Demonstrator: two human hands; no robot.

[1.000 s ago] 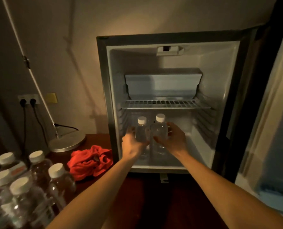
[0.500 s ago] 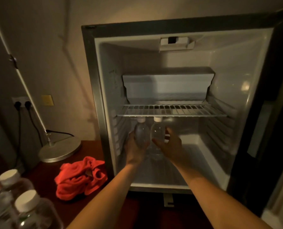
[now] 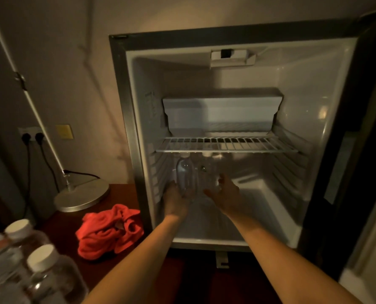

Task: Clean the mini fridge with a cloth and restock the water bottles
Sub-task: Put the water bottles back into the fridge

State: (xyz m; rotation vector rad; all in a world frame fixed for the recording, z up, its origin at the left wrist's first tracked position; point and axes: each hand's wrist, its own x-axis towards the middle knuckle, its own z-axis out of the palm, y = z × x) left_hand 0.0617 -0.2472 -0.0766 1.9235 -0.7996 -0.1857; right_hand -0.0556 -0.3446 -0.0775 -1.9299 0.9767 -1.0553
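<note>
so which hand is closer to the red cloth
Left. The left hand grips a water bottle just inside the mini fridge's left wall, up and right of the red cloth. The right hand is further right, deeper inside.

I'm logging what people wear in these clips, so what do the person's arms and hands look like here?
Both forearms are bare up to the frame edge, with no sleeves in view. The left hand and right hand wear no gloves. No watch or bracelet shows on either wrist. The dim light makes rings on the fingers impossible to rule out.
</note>
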